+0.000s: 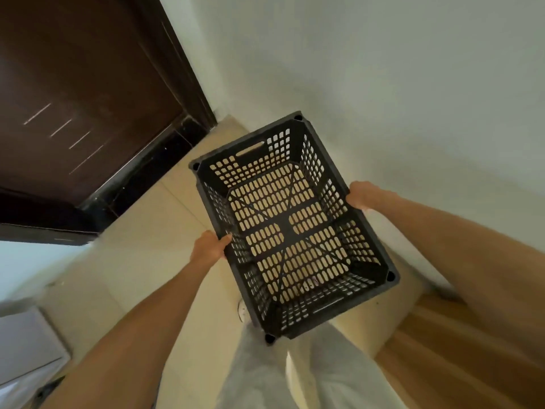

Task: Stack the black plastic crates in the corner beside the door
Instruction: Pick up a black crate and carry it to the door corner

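Room: pale tiled floor (141, 261) runs up to a white wall (383, 84) at my 1 o'clock and a dark brown door (82, 84) at my 10 o'clock; the corner between them sits at about 12 o'clock.
Crate: one black plastic crate (290, 228), perforated on its base and walls, open side up, held off the floor straight ahead of me at 12 o'clock; the tiles show through its holes.
Crate tilt: its long axis runs from my 6 o'clock toward the corner, skewed a little to the left at the far end.
Left hand: my left hand (208, 249) is closed on the crate's left long rim, thumb over the top edge, fingers hidden beneath; the crate lies at 3 o'clock from it.
Right hand: my right hand (364, 196) is closed around the right long rim, fingers curled under out of sight; the crate lies at 9 o'clock from it.
Below: my light grey trousers (309, 373) show at 6 o'clock, under the crate's near end.
Floor edge: wooden boards (442, 349) meet the tiles at my 4 o'clock.
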`<action>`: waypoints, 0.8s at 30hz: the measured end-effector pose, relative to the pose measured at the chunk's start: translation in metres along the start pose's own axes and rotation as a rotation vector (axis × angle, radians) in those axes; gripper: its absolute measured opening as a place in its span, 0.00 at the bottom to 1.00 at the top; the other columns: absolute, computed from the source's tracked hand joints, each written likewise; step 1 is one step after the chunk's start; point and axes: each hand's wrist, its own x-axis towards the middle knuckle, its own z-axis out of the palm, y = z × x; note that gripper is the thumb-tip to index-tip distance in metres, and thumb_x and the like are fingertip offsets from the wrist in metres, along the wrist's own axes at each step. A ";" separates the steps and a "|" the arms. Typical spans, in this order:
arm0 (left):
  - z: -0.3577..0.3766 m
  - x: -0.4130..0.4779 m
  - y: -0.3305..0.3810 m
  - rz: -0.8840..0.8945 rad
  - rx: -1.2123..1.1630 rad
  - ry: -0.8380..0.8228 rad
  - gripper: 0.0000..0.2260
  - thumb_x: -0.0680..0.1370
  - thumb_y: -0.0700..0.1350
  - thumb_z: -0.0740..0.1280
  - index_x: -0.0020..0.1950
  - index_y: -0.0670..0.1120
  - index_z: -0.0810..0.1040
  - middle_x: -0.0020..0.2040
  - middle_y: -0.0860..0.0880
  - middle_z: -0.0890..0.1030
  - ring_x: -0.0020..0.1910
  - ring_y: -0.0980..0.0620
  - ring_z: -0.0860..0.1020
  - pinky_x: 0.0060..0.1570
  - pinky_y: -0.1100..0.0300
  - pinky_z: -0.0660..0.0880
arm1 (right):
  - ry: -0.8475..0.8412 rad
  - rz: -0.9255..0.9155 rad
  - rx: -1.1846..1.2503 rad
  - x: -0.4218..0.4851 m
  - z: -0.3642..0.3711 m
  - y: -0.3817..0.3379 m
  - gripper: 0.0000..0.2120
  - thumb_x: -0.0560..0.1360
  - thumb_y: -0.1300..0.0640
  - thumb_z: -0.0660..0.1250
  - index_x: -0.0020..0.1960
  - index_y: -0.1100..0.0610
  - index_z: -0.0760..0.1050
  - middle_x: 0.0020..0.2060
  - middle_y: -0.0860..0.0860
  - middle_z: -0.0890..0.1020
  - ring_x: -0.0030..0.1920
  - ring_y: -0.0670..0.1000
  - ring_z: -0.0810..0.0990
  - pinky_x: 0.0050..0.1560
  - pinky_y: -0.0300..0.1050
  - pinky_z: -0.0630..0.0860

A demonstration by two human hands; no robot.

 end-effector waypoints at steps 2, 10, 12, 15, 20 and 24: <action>0.013 0.023 0.007 -0.032 -0.023 -0.026 0.18 0.79 0.53 0.67 0.57 0.38 0.74 0.57 0.39 0.81 0.56 0.39 0.80 0.60 0.44 0.76 | 0.005 0.008 0.007 0.030 -0.005 0.000 0.10 0.79 0.58 0.59 0.55 0.62 0.74 0.34 0.51 0.74 0.34 0.49 0.74 0.40 0.46 0.71; 0.061 0.129 0.030 -0.089 0.000 -0.108 0.12 0.78 0.52 0.68 0.45 0.45 0.71 0.52 0.41 0.84 0.49 0.43 0.83 0.54 0.49 0.78 | 0.021 0.066 0.012 0.155 0.002 0.001 0.12 0.80 0.58 0.58 0.59 0.62 0.73 0.42 0.54 0.76 0.44 0.54 0.75 0.43 0.47 0.70; 0.071 0.158 0.032 -0.112 0.028 -0.130 0.12 0.78 0.51 0.68 0.48 0.44 0.72 0.52 0.41 0.84 0.50 0.43 0.83 0.55 0.48 0.79 | 0.016 0.071 0.011 0.187 0.009 -0.002 0.12 0.79 0.59 0.58 0.59 0.63 0.73 0.46 0.56 0.78 0.44 0.55 0.75 0.44 0.46 0.71; 0.086 0.200 0.029 -0.125 0.052 -0.167 0.11 0.78 0.51 0.68 0.48 0.43 0.73 0.52 0.41 0.83 0.50 0.43 0.83 0.55 0.49 0.79 | 0.011 0.064 0.019 0.233 0.023 -0.007 0.12 0.79 0.59 0.59 0.60 0.61 0.73 0.50 0.57 0.80 0.47 0.56 0.77 0.46 0.48 0.74; 0.115 0.267 0.014 -0.151 0.104 -0.195 0.16 0.78 0.50 0.67 0.56 0.38 0.76 0.55 0.39 0.82 0.54 0.41 0.82 0.57 0.48 0.78 | 0.017 0.046 0.023 0.306 0.058 -0.016 0.13 0.77 0.57 0.61 0.61 0.59 0.73 0.47 0.54 0.78 0.45 0.55 0.76 0.45 0.48 0.73; 0.138 0.305 -0.002 -0.180 0.117 -0.222 0.18 0.78 0.50 0.67 0.59 0.38 0.76 0.57 0.39 0.82 0.56 0.41 0.81 0.59 0.46 0.77 | -0.008 0.047 0.039 0.351 0.086 -0.017 0.14 0.77 0.56 0.61 0.61 0.59 0.72 0.53 0.57 0.78 0.49 0.56 0.76 0.49 0.48 0.74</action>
